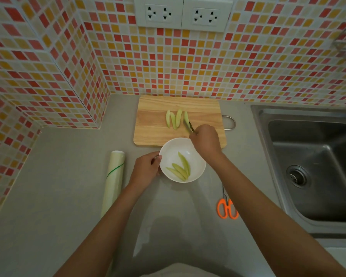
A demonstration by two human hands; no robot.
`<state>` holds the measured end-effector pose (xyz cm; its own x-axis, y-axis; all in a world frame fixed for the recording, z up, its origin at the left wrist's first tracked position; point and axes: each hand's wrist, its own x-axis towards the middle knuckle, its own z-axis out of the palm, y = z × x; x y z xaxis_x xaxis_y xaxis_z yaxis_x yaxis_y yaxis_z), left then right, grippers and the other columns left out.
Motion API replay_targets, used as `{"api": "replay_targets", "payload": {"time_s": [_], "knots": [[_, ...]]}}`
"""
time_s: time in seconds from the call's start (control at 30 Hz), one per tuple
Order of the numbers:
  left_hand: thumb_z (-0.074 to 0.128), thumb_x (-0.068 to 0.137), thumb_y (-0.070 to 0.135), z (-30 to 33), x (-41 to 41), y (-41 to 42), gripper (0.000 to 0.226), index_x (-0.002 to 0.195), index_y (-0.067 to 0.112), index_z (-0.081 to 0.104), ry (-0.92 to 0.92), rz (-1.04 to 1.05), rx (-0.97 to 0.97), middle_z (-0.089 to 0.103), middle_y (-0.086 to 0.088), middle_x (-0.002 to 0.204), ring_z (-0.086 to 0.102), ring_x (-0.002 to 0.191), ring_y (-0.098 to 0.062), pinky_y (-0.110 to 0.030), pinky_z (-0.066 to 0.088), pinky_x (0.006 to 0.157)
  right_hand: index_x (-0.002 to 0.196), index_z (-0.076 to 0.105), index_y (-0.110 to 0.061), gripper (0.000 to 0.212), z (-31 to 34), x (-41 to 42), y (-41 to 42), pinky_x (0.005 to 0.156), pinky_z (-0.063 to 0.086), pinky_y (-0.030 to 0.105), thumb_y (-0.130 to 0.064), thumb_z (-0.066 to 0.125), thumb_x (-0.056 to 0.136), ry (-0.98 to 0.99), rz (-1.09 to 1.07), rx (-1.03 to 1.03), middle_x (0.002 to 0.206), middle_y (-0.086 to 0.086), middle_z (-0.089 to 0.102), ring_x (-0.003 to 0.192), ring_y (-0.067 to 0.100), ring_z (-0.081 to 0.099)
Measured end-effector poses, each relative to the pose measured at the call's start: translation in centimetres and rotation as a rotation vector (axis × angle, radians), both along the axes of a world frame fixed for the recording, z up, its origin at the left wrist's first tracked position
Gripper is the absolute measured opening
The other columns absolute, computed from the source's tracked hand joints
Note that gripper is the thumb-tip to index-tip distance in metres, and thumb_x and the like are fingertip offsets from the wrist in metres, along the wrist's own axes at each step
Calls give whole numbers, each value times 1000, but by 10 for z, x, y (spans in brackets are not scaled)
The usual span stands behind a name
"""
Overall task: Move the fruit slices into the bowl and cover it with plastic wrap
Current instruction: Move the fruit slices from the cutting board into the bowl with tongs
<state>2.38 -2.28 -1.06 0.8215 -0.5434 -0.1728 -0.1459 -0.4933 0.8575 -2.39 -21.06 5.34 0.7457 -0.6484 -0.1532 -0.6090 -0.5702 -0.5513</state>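
Four slices [176,118] left on board [148,124]. Right hand [205,140] grips tongs [190,126] nipping rightmost slice; left hand [146,169] holds bowl [172,150] rim. Lift level, clamp gently, release low.

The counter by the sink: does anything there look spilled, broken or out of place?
Nothing stands out. Four fruit slices lie on the cutting board, three more in the white bowl. The plastic wrap roll and orange scissors lie flat on the counter.
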Motion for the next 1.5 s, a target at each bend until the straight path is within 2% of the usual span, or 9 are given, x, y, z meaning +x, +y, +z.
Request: {"api": "replay_targets", "payload": {"time_s": [0.17,0.33,0.43,0.57,0.83,0.93,1.13,1.37,1.5], "knots": [[48,96,17,-1,0,-1,24,91,18,71,-5,1,15,64,1,61,61,61,-18,-33,49,70,49,40,-12,38,8,-70,37,43,19,23,-13,59,82,-46,53,90,47,3,32,45,13,29],[48,96,16,0,0,-1,23,93,14,71,-2,9,31,67,-4,67,65,69,-27,-40,52,77,59,49,-9,32,-2,-96,62,51,28,29,-21,55,87,177,107,23,57,7,45,60,27,47],[48,96,15,1,0,-1,24,93,10,72,-7,5,30,68,-9,69,65,69,-30,-45,54,78,69,59,-7,29,4,-78,50,55,31,28,-29,57,87,99,67,-49,66,9,56,67,28,55],[49,96,14,1,0,-1,24,97,10,72,-11,4,23,65,-6,68,64,70,-29,-45,54,78,53,43,-12,37,11,-18,15,43,21,26,-24,59,84,-31,-35,15,52,-2,42,53,19,44],[48,96,19,1,0,-1,24,98,19,72,-5,0,23,64,0,59,60,56,-16,-39,53,73,73,56,-8,16,-18,62,-8,58,36,29,-14,54,88,112,36,26,80,8,59,80,30,61],[48,96,20,2,0,-1,26,104,21,73,-4,1,25,63,6,59,59,56,-12,-37,53,74,60,45,-8,30,-22,63,-12,51,31,27,-9,52,89,95,33,3,67,3,51,72,26,54],[48,96,19,3,0,-1,26,104,19,73,-1,1,24,68,-3,68,62,60,-17,-36,52,74,46,37,-10,42,1,8,-3,44,18,28,-8,57,83,-99,0,75,45,0,32,43,11,30],[47,96,18,5,0,-2,25,99,16,73,3,4,37,68,-6,66,62,61,-20,-37,52,74,58,51,-8,30,4,-88,42,50,24,31,-17,57,85,49,99,68,49,1,36,55,20,40],[48,96,18,6,0,-3,26,101,15,73,-8,8,48,61,6,57,58,56,-12,-32,49,72,73,61,-2,29,1,-87,50,57,32,28,-26,56,88,154,100,-43,66,7,50,66,26,51]]}}
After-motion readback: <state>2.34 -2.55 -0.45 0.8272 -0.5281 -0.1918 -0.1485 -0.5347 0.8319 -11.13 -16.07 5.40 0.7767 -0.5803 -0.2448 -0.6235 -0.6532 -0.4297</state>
